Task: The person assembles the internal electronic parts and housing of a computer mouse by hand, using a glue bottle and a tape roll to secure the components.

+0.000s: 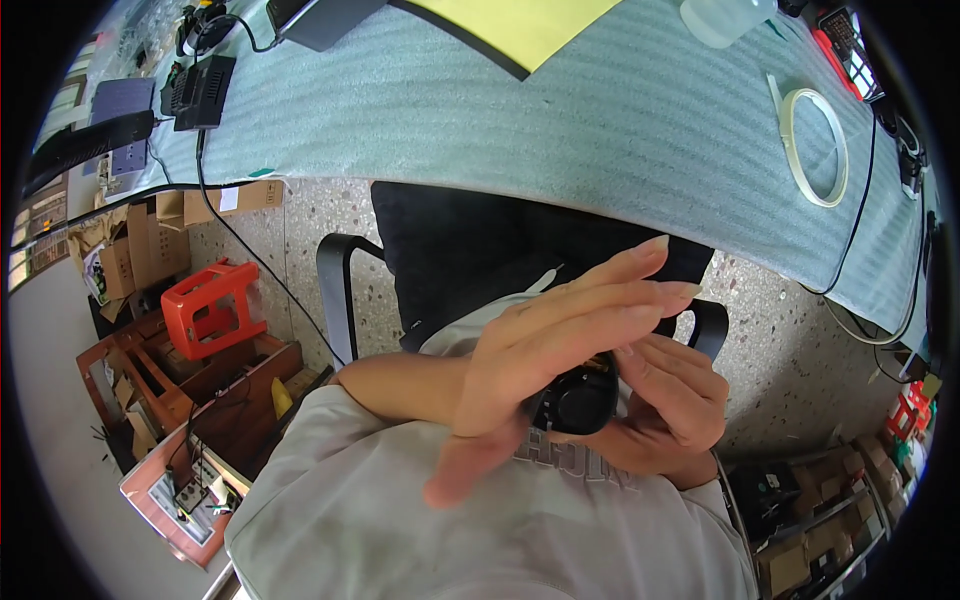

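Observation:
In front of my chest, my left hand (545, 345) reaches across with its fingers stretched out and its thumb spread away. Its palm hangs over a small black object (582, 400) that has a rounded, disc-like face and a few pale marks along one side. I cannot make out what kind of thing it is. From the right, my right hand (672, 405) curls its fingers and thumb round the far side of this object. My left hand covers part of it, and whether the palm touches it cannot be seen.
Ahead lies a table (600, 150) under pale blue-green foam sheeting. A tape roll (790, 150), a yellow sheet (530, 25) and a black boxy device (205, 92) rest on it. A black cable (245, 245) hangs down at left, near a red stool (212, 308). A grey-black chair armrest (338, 290) flanks me.

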Action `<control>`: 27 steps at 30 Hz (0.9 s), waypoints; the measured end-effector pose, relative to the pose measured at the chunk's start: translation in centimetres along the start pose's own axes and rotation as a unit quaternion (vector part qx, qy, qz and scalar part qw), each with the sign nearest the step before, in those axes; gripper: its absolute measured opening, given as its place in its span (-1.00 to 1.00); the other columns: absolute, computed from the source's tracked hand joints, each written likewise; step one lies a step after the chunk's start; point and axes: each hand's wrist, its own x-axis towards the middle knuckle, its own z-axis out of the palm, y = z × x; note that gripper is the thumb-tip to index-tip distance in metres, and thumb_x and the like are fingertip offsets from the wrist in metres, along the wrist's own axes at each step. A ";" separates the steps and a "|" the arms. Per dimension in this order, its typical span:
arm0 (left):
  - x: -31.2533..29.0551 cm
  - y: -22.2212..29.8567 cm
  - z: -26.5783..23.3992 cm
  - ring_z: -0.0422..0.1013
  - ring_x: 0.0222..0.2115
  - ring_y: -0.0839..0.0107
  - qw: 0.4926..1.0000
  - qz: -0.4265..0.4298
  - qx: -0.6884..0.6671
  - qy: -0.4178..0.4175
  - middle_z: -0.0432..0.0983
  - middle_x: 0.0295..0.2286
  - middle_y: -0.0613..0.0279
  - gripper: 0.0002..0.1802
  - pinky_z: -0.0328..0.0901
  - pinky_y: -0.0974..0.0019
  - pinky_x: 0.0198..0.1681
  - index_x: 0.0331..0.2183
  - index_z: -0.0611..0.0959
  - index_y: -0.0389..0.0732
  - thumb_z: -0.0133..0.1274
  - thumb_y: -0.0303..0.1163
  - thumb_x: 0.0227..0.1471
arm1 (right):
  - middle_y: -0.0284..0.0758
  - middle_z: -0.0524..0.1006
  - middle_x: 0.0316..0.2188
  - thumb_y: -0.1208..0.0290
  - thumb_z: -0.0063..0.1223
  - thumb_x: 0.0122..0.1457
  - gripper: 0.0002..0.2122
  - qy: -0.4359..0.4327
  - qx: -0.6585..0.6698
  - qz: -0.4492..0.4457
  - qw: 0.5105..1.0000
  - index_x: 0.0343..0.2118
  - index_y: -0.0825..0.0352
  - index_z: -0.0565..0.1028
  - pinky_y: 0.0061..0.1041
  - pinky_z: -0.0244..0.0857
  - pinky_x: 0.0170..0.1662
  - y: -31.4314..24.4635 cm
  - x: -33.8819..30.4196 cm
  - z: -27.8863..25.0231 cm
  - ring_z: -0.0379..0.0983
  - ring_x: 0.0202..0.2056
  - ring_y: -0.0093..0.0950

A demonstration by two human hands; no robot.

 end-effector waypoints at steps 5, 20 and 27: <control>-0.5 0.4 0.3 0.12 0.14 -0.43 1.000 -0.008 0.014 0.008 0.28 -0.05 -0.66 0.40 -0.08 -0.33 0.23 0.11 0.21 -0.62 -0.69 0.64 -0.15 | -0.01 0.62 -0.34 0.41 0.52 -0.27 -0.45 0.019 0.041 0.005 0.999 -0.19 0.58 0.54 -0.39 0.54 -0.26 0.6 -0.4 0.6 0.63 -0.32 -0.19; 0.2 0.9 1.2 0.23 0.06 0.25 0.938 -0.308 -0.009 0.156 0.28 0.06 -0.05 0.07 0.09 0.19 0.14 0.19 0.16 -0.37 -0.72 0.42 0.10 | -0.08 0.59 -0.19 0.69 0.37 -0.11 -0.55 0.040 0.307 0.288 0.906 -0.10 0.60 0.47 -0.39 0.48 -0.03 1.3 -0.8 0.9 0.56 -0.15 -0.38; -0.9 0.4 2.1 0.22 0.04 0.37 0.955 -0.225 -0.039 0.188 0.32 -0.02 0.09 -0.02 0.07 0.27 0.13 0.05 0.32 -0.35 -0.69 0.38 0.16 | -0.11 0.58 -0.21 0.70 0.32 -0.06 -0.65 0.093 0.297 0.338 0.888 -0.17 0.59 0.48 -0.44 0.50 -0.07 -0.4 -0.7 1.3 0.56 -0.18 -0.41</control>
